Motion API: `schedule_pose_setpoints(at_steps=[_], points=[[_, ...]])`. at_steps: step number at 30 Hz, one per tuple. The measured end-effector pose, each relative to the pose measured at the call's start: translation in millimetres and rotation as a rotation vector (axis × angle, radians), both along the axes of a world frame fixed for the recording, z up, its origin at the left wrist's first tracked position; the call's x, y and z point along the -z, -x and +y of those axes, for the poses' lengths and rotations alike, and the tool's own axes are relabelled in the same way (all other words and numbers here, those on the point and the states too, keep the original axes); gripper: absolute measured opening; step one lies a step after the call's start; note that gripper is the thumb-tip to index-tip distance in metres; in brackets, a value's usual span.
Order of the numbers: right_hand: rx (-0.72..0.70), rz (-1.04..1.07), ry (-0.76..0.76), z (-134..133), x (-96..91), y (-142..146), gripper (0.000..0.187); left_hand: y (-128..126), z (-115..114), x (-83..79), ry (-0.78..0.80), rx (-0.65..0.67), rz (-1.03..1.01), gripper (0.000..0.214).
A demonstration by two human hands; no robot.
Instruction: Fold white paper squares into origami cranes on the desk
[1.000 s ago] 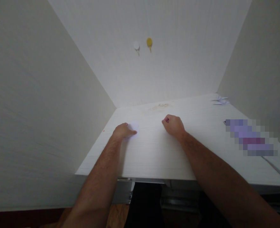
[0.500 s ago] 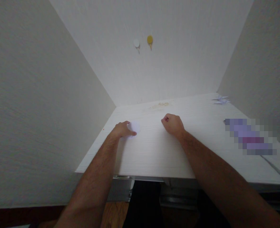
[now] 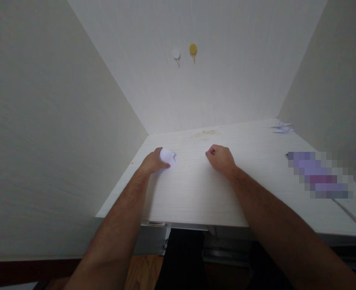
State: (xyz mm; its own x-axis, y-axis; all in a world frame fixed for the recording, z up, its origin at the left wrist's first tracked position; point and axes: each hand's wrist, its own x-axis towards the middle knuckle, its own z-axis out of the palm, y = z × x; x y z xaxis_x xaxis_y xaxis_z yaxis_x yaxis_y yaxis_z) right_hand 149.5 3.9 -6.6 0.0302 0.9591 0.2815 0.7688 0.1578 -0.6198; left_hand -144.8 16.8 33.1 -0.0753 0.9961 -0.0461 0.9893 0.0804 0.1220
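Toward the left of the white table [image 3: 192, 193], my left hand [image 3: 154, 162] has its thumb and fingers curved around a white rounded object [image 3: 167, 156]. That object looks like paper, with a creased or notched edge on its right side; its exact kind cannot be made out. My right hand [image 3: 220, 158] rests closed in a fist on the tabletop, apart from the white object. The curled fingers hide whatever may be inside the fist.
Folded white paper pieces [image 3: 282, 128] lie in the far right corner. A blurred-out purplish item [image 3: 317, 175] is on the right, with a cable running from it. A yellow hook [image 3: 193, 49] and a white hook [image 3: 176, 54] are on the back wall. Side walls enclose the table.
My left hand has shifted slightly left and turned the white object, so a creased edge now shows on its right. My right fist has stayed in place.
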Motion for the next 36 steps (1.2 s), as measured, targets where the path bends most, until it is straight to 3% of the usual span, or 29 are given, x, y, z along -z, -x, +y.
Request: schedule_pose_setpoints(at_steps=[11,22,28,33,36], points=[[-0.008,-0.019,0.013,-0.6,-0.3,0.3,0.018,-6.3,1.6,-6.4,-0.011,-0.057,0.049,0.076],[-0.011,-0.017,0.012,-3.3,-2.5,0.8,0.018,-3.2,7.0,4.4,-0.139,-0.037,0.08,0.067],[-0.018,-0.015,0.015,-2.9,-2.3,1.0,0.017,-7.7,6.1,7.0,-0.189,-0.006,0.107,0.074],[-0.016,-0.023,0.019,-2.7,-1.6,1.1,0.017,-6.9,9.6,9.7,-0.115,-0.058,0.052,0.113],[-0.021,-0.038,0.023,-2.7,-2.0,1.1,0.018,-3.7,14.7,13.1,-0.037,-0.107,-0.019,0.122]])
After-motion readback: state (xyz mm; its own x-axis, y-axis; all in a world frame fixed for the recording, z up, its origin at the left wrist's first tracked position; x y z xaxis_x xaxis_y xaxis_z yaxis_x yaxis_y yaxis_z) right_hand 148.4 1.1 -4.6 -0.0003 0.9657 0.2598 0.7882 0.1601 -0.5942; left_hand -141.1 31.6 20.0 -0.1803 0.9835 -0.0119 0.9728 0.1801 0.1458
